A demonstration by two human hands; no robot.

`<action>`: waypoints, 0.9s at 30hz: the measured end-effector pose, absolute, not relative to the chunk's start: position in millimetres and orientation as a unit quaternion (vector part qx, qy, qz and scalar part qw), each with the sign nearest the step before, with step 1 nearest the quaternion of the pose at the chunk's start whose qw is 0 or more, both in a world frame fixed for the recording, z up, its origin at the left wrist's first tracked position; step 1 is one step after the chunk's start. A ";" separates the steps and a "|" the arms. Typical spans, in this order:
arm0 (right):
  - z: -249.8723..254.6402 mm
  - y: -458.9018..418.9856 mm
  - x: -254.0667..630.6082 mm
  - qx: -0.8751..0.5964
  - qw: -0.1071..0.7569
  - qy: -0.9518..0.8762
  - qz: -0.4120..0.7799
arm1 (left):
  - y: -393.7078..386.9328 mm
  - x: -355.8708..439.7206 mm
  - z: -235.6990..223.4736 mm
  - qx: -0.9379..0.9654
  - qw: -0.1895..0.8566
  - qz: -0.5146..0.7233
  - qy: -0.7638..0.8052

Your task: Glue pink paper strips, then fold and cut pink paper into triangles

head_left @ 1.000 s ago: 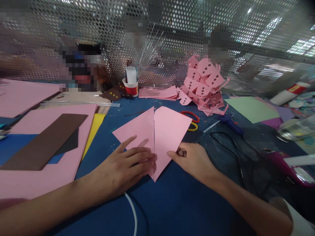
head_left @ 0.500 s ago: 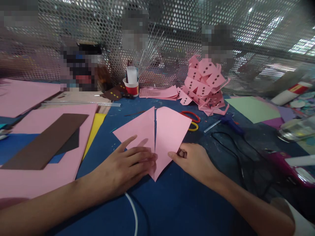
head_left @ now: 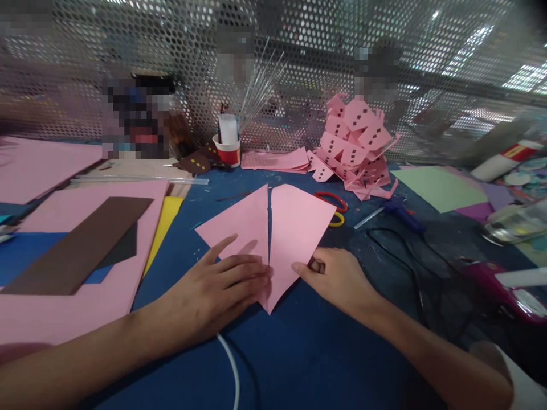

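We rest our left hand point(head_left: 226, 287) on pink paper point(head_left: 294, 230), fingers slightly apart | our right hand point(head_left: 331, 274): thumb and fingers seem clamped on its edge, tips partly hidden

Across from me rises a silvery-grey sheet-metal wall point(head_left: 294, 85) pierced all over with rows of small round holes. Shapes beyond it are too blurred for me to make out. Whitish light point(head_left: 527, 80) glares at its upper right, and before me spreads a matte dark-blue tabletop point(head_left: 325, 364), dimmer towards my right.
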State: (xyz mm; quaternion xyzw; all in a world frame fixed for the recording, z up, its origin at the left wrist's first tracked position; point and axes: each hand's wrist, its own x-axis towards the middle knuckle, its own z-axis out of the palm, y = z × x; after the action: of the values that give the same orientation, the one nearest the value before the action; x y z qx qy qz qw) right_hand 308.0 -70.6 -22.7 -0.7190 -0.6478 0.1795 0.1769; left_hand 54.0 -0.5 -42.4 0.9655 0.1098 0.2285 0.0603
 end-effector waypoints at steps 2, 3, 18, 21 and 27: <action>-22.8 -70.3 308.0 -0.719 0.180 -0.646 0.182 | -0.8 53.9 -42.6 0.966 0.057 0.226 0.109; -22.9 -70.1 307.8 -0.720 0.181 -0.644 0.183 | -0.9 53.8 -42.6 0.967 0.055 0.224 0.108; -23.1 -69.0 304.5 -0.725 0.169 -0.645 0.173 | -1.4 53.3 -41.6 0.968 0.058 0.210 0.125; -23.3 -69.2 305.3 -0.723 0.167 -0.648 0.170 | -1.4 53.5 -41.4 0.966 0.062 0.217 0.125; -23.0 -70.1 305.6 -0.721 0.163 -0.653 0.167 | -0.5 54.5 -40.3 0.969 0.050 0.214 0.118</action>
State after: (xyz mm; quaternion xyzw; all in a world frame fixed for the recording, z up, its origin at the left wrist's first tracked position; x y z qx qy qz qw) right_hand 305.6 -70.1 -23.0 -0.7206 -0.6529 0.1666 0.1634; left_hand 54.5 -0.5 -40.3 0.9685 0.1177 0.2136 0.0503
